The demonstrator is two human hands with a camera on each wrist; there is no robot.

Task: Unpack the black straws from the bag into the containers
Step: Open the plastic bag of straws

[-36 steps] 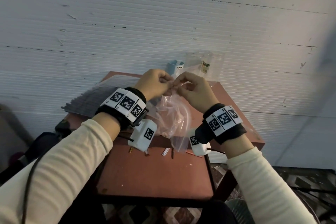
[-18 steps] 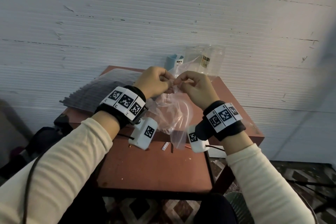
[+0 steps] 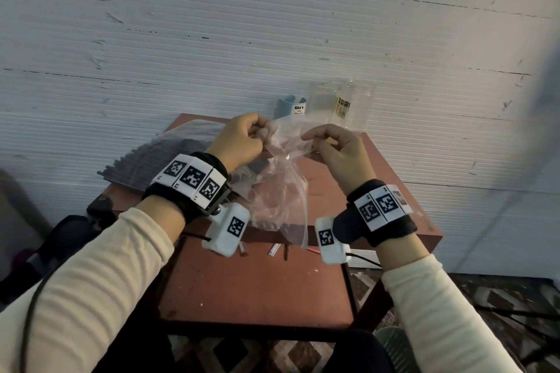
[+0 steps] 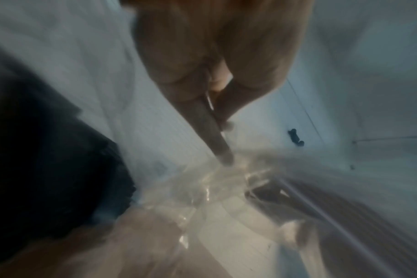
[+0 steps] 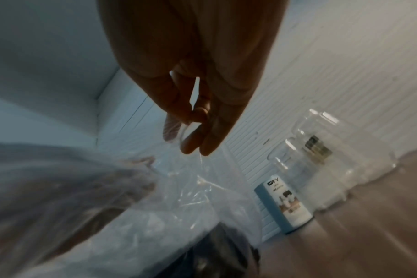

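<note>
A clear plastic bag (image 3: 280, 188) hangs above the red-brown table (image 3: 391, 191), held up by both hands. My left hand (image 3: 242, 142) pinches the bag's top edge on the left and my right hand (image 3: 336, 145) pinches it on the right, stretching the mouth apart. A flat pack of black straws (image 3: 169, 157) lies on the table's far left, partly behind my left wrist. Clear jars (image 3: 354, 106) and a blue cup (image 3: 291, 106) stand at the table's back edge. In the right wrist view my fingers (image 5: 198, 135) pinch the bag film (image 5: 169, 190).
A lower red-brown shelf surface (image 3: 257, 288) sits in front, with a few small loose pieces (image 3: 274, 250) at its far edge. A white ribbed wall (image 3: 272, 39) rises right behind the table. Patterned floor (image 3: 500, 306) shows at the right.
My hands have moved apart, pulling the top of the bag open between them; a second ago they were together at its top edge.
</note>
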